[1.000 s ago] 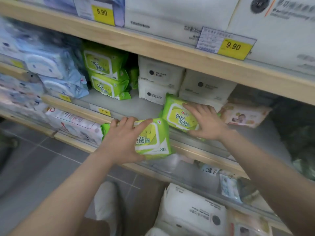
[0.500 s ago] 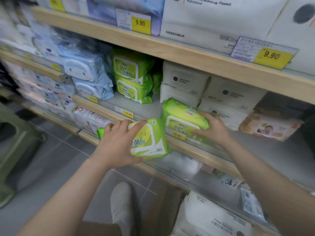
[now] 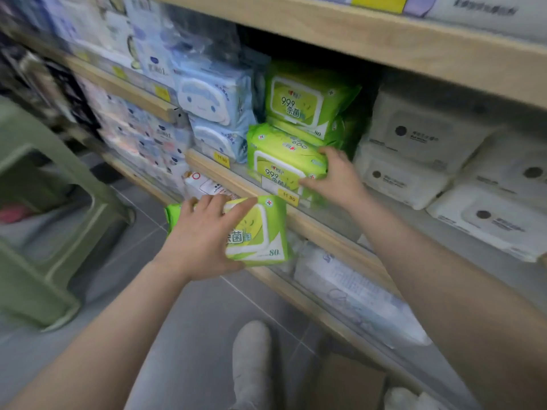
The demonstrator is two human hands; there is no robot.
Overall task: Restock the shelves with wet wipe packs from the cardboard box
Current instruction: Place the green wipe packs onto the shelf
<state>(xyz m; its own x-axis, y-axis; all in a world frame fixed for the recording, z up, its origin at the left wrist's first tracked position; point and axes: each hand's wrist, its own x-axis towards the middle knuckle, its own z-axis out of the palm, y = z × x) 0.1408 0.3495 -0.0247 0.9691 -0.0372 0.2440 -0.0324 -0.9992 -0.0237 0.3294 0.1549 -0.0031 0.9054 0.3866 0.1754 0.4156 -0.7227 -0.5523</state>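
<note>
Head view looks down along wooden shelves (image 3: 349, 241) with pale plank edges and clear plastic lips. The middle shelf holds soft plastic wipe packs in groups: two pale blue packs (image 3: 216, 93) stacked at the left, each with a rounded white flip lid; green packs beside them; then white packs (image 3: 414, 134) at the right with matte wrappers and a dark dot on each, at least five in view.

Four green packs show in all. Two sit stacked at the back (image 3: 305, 99), glossy, pillow-shaped, with a white-edged rectangular lid. A third green pack (image 3: 281, 155) stands at the shelf front just before that stack, tilted, and the right hand (image 3: 334, 176) grips its right end, fingers curled over the top and thumb against its front. Below it a yellow price tag (image 3: 288, 197) is fixed to the shelf edge; a second tag (image 3: 221, 158) sits further left.

The left hand (image 3: 204, 235) grasps the fourth green pack (image 3: 260, 232) from above, fingers spread across its lid, thumb along the upper edge. This pack is held in the air in front of the shelf edge, lower than the shelf board, marked "80" at its corner.

The shelf below holds clear-wrapped white packs (image 3: 349, 285), blurred. A brown cardboard box (image 3: 349, 380) shows at the bottom, its contents hard to make out. A green plastic stool (image 3: 38, 232) stands on the grey tiled floor at the left.
</note>
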